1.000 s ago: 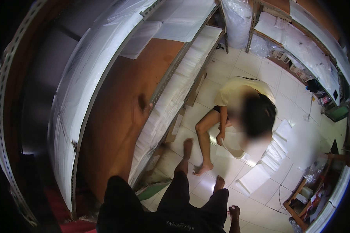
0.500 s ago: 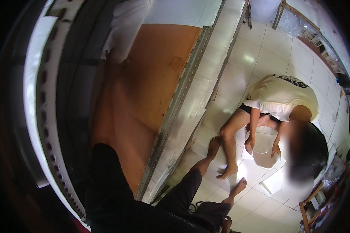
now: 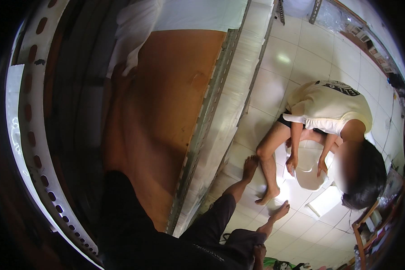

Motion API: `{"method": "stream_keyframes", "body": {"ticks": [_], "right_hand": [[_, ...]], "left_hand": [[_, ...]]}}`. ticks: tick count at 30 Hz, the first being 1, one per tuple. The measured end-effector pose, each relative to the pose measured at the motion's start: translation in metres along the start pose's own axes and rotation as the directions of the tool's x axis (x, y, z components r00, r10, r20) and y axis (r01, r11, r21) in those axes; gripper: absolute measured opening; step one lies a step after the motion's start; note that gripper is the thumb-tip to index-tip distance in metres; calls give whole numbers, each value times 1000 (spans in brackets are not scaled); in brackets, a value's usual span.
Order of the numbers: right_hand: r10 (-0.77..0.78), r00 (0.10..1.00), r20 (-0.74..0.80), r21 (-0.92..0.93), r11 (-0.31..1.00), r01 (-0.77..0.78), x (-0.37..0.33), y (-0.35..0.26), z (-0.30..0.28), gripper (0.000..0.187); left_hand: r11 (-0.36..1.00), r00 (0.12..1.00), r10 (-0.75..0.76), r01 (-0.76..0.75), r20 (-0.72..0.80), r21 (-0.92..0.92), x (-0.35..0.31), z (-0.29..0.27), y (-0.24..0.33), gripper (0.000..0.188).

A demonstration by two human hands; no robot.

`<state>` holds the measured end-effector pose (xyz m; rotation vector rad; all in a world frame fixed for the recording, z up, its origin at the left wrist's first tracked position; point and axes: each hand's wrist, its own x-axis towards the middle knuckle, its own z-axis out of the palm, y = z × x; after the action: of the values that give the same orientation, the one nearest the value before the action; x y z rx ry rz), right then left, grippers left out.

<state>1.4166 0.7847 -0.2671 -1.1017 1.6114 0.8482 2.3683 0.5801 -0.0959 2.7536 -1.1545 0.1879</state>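
Along far left edge of brown shelf board (image 3: 180,76): white sheet (image 3: 139,27), near corner seemingly pinched in left hand (image 3: 120,77) — fingers dim, apparently closed. Right hand (image 3: 259,252) low beside shorts (image 3: 211,220); finger spread can't be told. Risk: one-corner pull could tear or crease sheet. Writing: dark print on co-worker's pale shirt (image 3: 324,108); pale lettering on dark clothing, too small to read.

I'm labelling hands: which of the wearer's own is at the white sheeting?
The left hand, at the white sheeting; the right hand is down by the shorts.

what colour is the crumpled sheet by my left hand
The crumpled sheet is white; best in head view.
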Motion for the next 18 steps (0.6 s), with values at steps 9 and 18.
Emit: {"method": "stream_keyframes", "body": {"ticks": [9, 18], "right_hand": [[26, 998, -60, -19, 999, -27, -3, -16, -1, 41], [-215, 961, -175, 380, 885, 267, 13, -89, -16, 41]], "left_hand": [[906, 995, -16, 54, -94, 419, 21, 16, 20, 41], [940, 998, -4, 24, -60, 341, -78, -15, 95, 33]]}}
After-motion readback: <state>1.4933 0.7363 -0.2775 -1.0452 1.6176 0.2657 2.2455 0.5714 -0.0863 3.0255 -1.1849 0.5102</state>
